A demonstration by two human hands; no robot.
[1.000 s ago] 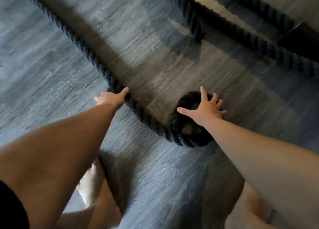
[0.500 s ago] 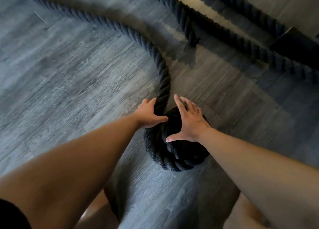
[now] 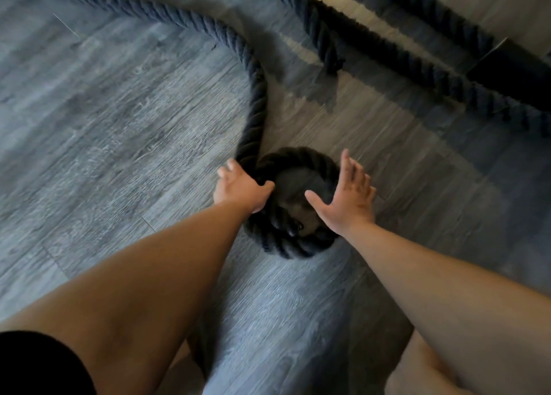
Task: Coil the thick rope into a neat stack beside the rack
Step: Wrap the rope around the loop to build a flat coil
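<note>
Sleeve [image 3: 35, 362]: black, bottom-left corner, on the left arm.
Forearms: both bare, reaching forward and down from the bottom edge toward the coil.
Knee [image 3: 417, 371]: bare, partly in view bottom right, under the right forearm.
Floor [image 3: 104, 111]: grey wood-grain planks; carries everything here.
Coil [image 3: 286, 242]: thick black rope wound into a tight small round, lying flat on the floor between the two hands, centre of view; middle of the coil blurred, detail not readable.
Left hand [image 3: 238, 190]: on the coil's left edge, where the free run of rope joins it. Fingers [image 3: 231, 165] wrapped over the rope, thumb on the coil side; clenched on the rope.
Right hand [image 3: 348, 198]: flat against the coil's right side, palm toward the rope. Fingers [image 3: 354, 171] spread and straight, thumb pointing left over the coil; released, pressing rather than grasping.
Free run of rope [image 3: 253, 96]: leaves the coil at the left hand, runs away from the person, then bends left and exits at the top-left corner.
Second rope length [image 3: 319, 28]: top centre, ending in a frayed tip on the floor, well apart from the coil.
Third rope length [image 3: 432, 72]: diagonal from top centre to the right edge.
Dark object [image 3: 518, 75]: upper right, beside the third length; cannot tell what it is.
</note>
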